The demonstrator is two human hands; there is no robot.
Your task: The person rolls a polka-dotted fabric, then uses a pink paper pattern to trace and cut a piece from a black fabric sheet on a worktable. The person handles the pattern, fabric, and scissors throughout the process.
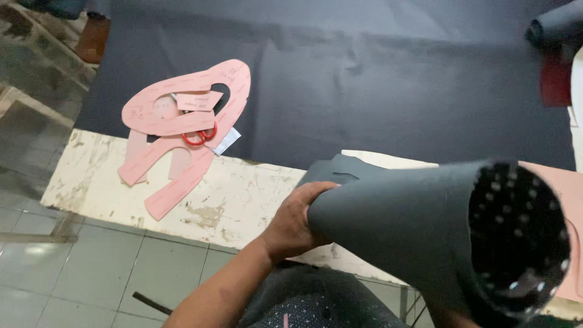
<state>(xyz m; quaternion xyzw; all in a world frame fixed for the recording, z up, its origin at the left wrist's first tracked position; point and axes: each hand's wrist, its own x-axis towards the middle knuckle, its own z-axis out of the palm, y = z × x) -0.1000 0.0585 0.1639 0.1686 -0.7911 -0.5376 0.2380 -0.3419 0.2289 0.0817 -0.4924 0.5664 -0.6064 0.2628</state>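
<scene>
My left hand (296,220) grips the left end of a thick roll of dark grey sheet material (419,228). The roll lies across the near edge of the table and widens toward the lower right, where its open end (517,237) shows a dark inside dotted with pale spots. My right hand is hidden behind or under the roll's wide end. A flat cut piece of the same dark material (333,172) lies on the table just beyond my left hand.
A large dark sheet (376,79) covers the far table. Pink paper pattern pieces (182,109) with red-handled scissors (200,136) lie at the left. The worn white tabletop (231,194) shows in front. Another dark roll (555,24) sits top right. Tiled floor (79,273) is below left.
</scene>
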